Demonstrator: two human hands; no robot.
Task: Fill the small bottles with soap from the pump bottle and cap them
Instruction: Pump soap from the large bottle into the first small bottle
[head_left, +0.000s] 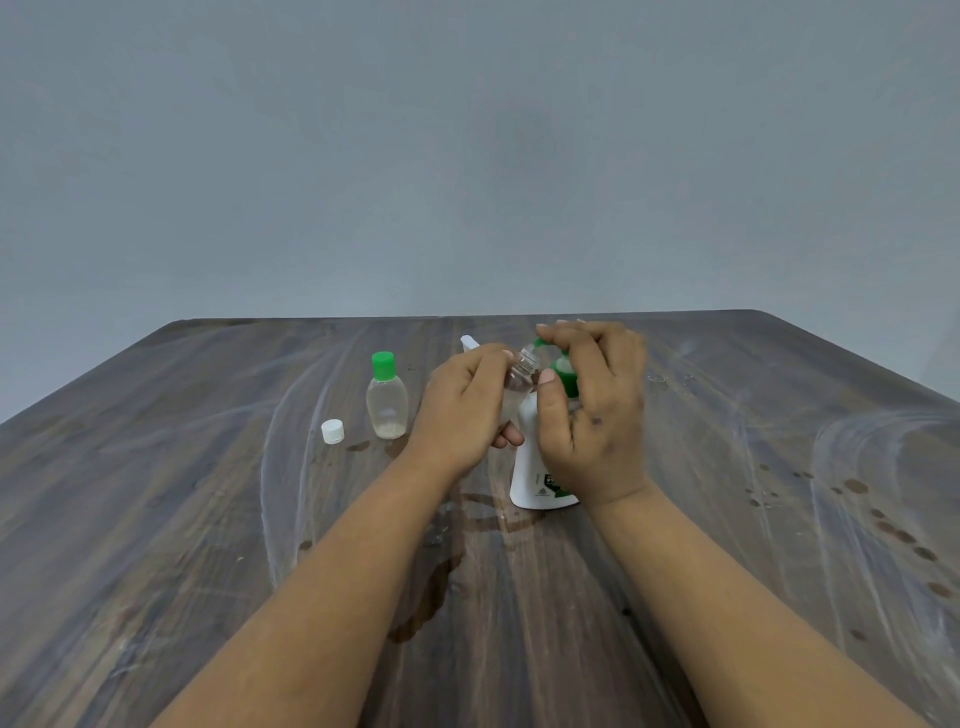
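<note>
Clear small bottle (517, 382) gripped in our left hand (460, 410); right hand (592, 410) pinches green cap (540, 344), ready to screw on, we judge.

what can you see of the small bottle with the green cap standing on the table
The capped small bottle is clear, plastic-looking, with a rounded oval body and a bright green cap on its neck. It stands upright on the wooden table, left of the left hand, with a loose white cap lying apart on its left. It looks mostly empty, with a little pale residue at the bottom. Nothing touches it but the table.
</note>
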